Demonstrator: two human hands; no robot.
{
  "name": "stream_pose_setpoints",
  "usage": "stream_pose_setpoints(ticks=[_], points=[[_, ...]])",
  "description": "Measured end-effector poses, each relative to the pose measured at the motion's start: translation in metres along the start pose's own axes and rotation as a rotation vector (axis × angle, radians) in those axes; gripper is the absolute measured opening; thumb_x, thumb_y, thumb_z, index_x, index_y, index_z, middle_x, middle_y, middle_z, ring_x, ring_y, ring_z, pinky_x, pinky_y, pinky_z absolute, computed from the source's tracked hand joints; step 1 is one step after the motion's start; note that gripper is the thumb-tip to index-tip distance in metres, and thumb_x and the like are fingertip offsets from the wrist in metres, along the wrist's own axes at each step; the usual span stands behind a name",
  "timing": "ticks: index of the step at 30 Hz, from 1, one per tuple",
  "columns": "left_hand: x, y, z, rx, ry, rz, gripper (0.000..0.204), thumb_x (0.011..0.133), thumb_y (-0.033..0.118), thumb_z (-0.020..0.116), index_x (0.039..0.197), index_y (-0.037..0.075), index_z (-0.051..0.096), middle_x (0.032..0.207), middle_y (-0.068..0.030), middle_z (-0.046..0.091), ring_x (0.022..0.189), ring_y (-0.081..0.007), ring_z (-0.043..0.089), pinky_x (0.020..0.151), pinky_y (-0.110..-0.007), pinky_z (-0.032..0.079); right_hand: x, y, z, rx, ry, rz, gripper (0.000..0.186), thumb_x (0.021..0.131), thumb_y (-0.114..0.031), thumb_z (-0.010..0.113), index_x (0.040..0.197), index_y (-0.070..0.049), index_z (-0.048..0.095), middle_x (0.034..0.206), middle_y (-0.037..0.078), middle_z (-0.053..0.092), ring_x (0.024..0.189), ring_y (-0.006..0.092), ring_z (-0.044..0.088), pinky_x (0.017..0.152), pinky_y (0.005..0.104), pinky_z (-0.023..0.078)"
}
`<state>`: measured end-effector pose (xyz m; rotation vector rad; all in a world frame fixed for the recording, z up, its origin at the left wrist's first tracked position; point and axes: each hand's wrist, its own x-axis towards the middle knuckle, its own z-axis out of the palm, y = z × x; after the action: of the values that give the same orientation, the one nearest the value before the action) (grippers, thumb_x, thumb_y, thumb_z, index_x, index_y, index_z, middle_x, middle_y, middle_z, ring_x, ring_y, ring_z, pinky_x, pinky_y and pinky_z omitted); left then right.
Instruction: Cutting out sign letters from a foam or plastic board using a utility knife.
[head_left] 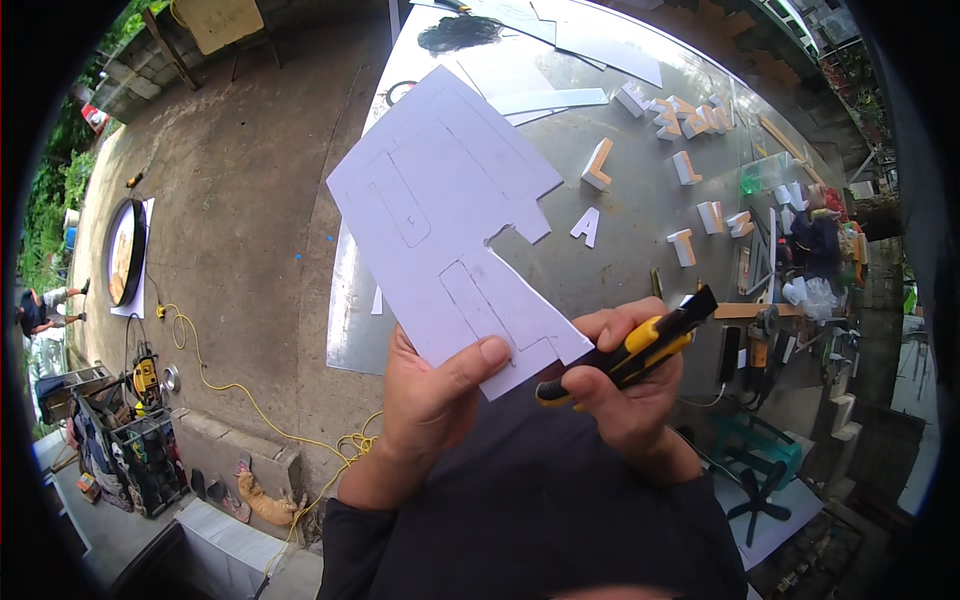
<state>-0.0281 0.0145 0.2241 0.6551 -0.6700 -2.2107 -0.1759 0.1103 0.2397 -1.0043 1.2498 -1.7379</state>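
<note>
A white sheet [400,220] with pencilled outlines and a notched, irregular right edge is held up at a tilt above the table's near side. My left hand [435,395] grips its lower edge, thumb on top and fingers underneath. Close to the sheet's lower right corner, my right hand [635,390] is closed around a black and yellow utility knife [645,350]. The knife points up and to the right; I cannot make out its blade. Beyond the sheet, a flat white letter cutout [586,228] lies on the metal table [545,280].
Several thick block letters [597,165] stand across the table's right half. White offcuts [610,50] lie at its far end. A yellow cord [235,388] runs over the concrete floor at left, near a cat [266,500]. Tools [765,335] crowd the right side.
</note>
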Motion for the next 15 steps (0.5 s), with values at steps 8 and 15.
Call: stream_pose_setpoints(ticks=[8, 15], points=[[-0.002, 0.009, 0.008, 0.010, -0.012, -0.056, 0.046, 0.082, 0.007, 0.068, 0.123, -0.003, 0.048, 0.098, -0.0161, 0.066, 0.078, -0.0208, 0.068, 0.060, -0.028, 0.057, -0.019, 0.002, -0.013, 0.091, -0.051, 0.025, 0.042, 0.096, -0.037, 0.062, 0.112, -0.003, 0.044, 0.091, 0.014, 0.064, 0.081, 0.0184, 0.066, 0.074, 0.0309, 0.054], [-0.006, 0.008, 0.010, 0.091, 0.007, -0.006, 0.046, 0.081, 0.003, 0.068, 0.123, -0.002, 0.050, 0.098, -0.0157, 0.066, 0.076, -0.0210, 0.068, 0.058, -0.029, 0.057, -0.015, 0.024, -0.028, -0.426, -0.222, -0.246, 0.056, 0.096, -0.055, 0.053, 0.110, -0.001, 0.049, 0.083, 0.013, 0.061, 0.067, 0.0243, 0.063, 0.059, 0.0340, 0.051]])
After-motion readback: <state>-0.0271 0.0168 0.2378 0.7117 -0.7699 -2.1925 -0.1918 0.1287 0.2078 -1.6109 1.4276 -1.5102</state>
